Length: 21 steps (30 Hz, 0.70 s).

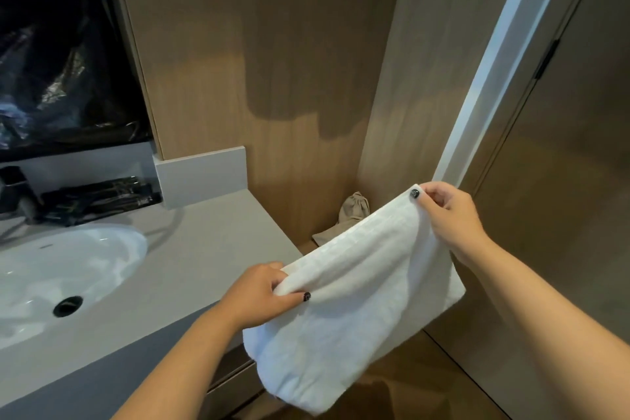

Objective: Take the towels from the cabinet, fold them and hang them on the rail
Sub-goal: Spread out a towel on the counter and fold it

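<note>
A grey desk (204,249) carries a white oval sink (51,276). To its right, a folded white towel (358,300) hangs in the air, its top edge pinched by the left hand (259,293) and the right hand (450,215), fingers curled round the cloth. Behind it lies a beige cloth bag (351,211).

Single head-worn wide-angle view, looking forward and down from close above both forearms. Fingers (430,196) sit lower centre and right of frame. Desk (191,249) with sink (51,269) lies left of them; wood wall panels (272,61) just beyond.
</note>
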Each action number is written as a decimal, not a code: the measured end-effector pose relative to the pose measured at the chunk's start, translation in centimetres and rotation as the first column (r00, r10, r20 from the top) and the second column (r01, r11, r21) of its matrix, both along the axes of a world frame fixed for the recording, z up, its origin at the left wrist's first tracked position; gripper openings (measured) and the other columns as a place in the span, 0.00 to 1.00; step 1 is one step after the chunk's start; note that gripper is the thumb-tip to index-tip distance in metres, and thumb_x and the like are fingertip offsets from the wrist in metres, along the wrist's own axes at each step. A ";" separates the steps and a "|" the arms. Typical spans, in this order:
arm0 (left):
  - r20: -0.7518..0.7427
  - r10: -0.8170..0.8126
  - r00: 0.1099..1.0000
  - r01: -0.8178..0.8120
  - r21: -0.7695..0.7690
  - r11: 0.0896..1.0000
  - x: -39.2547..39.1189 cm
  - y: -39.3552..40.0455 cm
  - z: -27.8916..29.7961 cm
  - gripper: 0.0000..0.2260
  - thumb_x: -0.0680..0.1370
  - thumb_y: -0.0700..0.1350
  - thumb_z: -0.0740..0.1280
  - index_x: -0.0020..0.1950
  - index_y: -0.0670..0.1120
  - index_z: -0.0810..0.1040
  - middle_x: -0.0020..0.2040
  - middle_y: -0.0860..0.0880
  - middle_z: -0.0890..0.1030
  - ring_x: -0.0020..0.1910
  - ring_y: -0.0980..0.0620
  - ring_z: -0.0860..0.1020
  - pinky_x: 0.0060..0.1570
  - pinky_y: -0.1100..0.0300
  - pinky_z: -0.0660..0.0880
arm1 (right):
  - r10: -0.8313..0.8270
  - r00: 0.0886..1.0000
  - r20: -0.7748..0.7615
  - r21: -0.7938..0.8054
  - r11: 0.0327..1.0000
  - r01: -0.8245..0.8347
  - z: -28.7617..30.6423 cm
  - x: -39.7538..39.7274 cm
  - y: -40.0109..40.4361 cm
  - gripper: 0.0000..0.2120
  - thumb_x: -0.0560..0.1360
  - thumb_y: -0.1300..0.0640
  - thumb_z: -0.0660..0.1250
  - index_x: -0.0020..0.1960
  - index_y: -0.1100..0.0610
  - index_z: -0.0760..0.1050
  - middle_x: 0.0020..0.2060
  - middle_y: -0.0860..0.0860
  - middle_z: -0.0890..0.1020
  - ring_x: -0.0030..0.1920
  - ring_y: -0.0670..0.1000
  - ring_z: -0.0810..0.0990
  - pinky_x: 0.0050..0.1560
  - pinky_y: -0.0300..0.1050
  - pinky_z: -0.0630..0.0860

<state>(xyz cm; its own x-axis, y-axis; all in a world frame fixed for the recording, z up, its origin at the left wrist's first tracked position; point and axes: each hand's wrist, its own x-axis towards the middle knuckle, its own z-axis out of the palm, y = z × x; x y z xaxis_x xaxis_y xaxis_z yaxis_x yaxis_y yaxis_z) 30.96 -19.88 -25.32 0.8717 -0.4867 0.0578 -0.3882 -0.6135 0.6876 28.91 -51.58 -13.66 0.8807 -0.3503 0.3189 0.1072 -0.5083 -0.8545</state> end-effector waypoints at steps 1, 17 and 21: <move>0.034 0.010 0.999 -0.012 0.059 0.998 0.2 0.6 0.3 0.19 0.68 0.67 0.65 0.32 0.52 0.78 0.41 0.53 0.77 0.38 0.51 0.76 0.40 0.52 0.76 | -0.020 1.000 0.008 0.011 1.000 0.020 -0.4 0.3 0.0 0.06 0.79 0.54 0.67 0.50 0.56 0.81 0.46 0.53 0.83 0.45 0.51 0.79 0.46 0.47 0.75; -0.128 0.437 0.890 -0.454 -0.332 0.827 -3.7 9.2 2.3 0.20 0.73 0.36 0.75 0.27 0.46 0.67 0.30 0.46 0.75 0.32 0.52 0.74 0.37 0.62 0.72 | 0.041 0.999 -0.025 0.099 0.994 -0.038 -2.7 2.8 0.3 0.08 0.81 0.54 0.63 0.50 0.57 0.78 0.47 0.52 0.80 0.44 0.47 0.76 0.47 0.42 0.72; -0.145 0.330 0.933 -0.360 -0.339 0.869 -3.6 3.6 1.4 0.16 0.69 0.42 0.78 0.54 0.51 0.78 0.50 0.57 0.83 0.52 0.60 0.81 0.50 0.62 0.76 | 0.428 0.903 -0.034 -0.133 0.894 -0.429 -1.7 1.5 3.9 0.05 0.80 0.61 0.65 0.48 0.56 0.80 0.44 0.50 0.82 0.41 0.37 0.77 0.43 0.29 0.71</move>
